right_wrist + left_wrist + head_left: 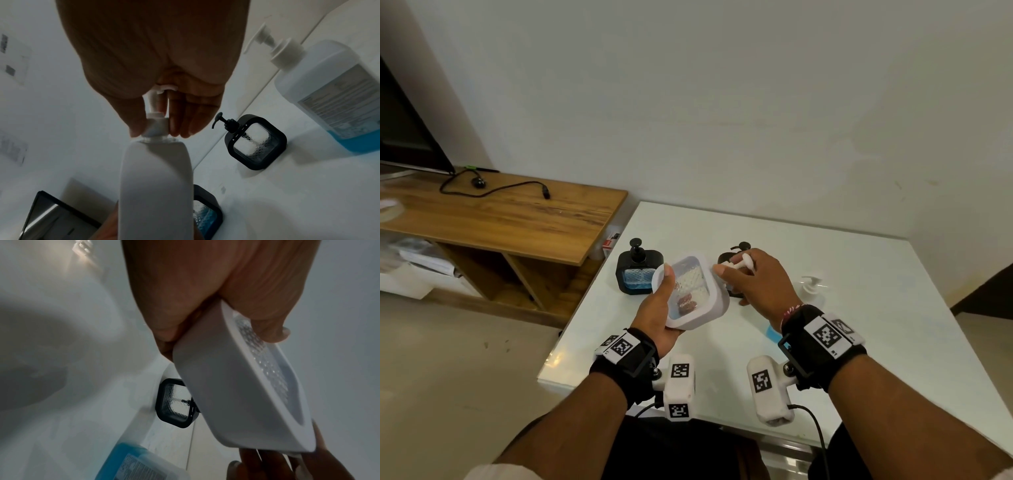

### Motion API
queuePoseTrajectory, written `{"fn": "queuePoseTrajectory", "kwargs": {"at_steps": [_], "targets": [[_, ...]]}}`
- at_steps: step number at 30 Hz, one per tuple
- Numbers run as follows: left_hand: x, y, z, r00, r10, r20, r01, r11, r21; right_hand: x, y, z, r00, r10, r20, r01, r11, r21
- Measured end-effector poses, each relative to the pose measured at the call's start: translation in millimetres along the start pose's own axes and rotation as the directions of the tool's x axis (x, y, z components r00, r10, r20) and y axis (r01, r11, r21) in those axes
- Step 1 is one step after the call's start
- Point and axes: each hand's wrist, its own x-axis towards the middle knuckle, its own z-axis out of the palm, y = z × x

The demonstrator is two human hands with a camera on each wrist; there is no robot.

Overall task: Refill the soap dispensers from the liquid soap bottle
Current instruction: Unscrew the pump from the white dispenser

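- The left hand (659,315) grips the white soap dispenser (693,291), lifted and tilted above the white surface (859,274), thumb across its patterned window.
- The right hand (755,277) has its fingers (179,120) clamped on the dispenser's white pump collar (155,128).
- Two black dispensers stand behind: one (638,275) holding blue liquid, the other (256,142) seemingly clear.
- The liquid soap bottle (337,91) stands to the right.

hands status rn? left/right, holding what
Left hand: grips the white soap dispenser by its body, thumb on the front window.
Right hand: fingers pinch the white pump cap at the dispenser's neck.
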Motion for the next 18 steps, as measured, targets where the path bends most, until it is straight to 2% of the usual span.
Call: {"fn": "queuePoseTrajectory", "kwargs": {"at_steps": [6, 9, 15, 18], "targets": [[0, 3, 0, 1.0, 0.007, 0.006, -0.007, 1.0, -0.015, 3, -3, -7, 0.999, -0.032, 0.026, 0.029, 0.995, 0.096], [-1, 2, 1, 1.0, -0.003, -0.007, 0.003, 1.0, 0.0, 2, -2, -4, 0.999, -0.011, 0.039, 0.009, 0.999, 0.048], [2, 12, -6, 0.997, 0.001, -0.077, -0.003, 0.999, -0.032, 10, -5, -17, 0.996, 0.037, -0.083, -0.025, 0.99, 0.137], [5, 19, -14, 0.993, 0.019, -0.119, -0.024, 0.999, -0.033, 11, -6, -30, 0.995, 0.044, -0.091, -0.03, 0.989, 0.145]]}}
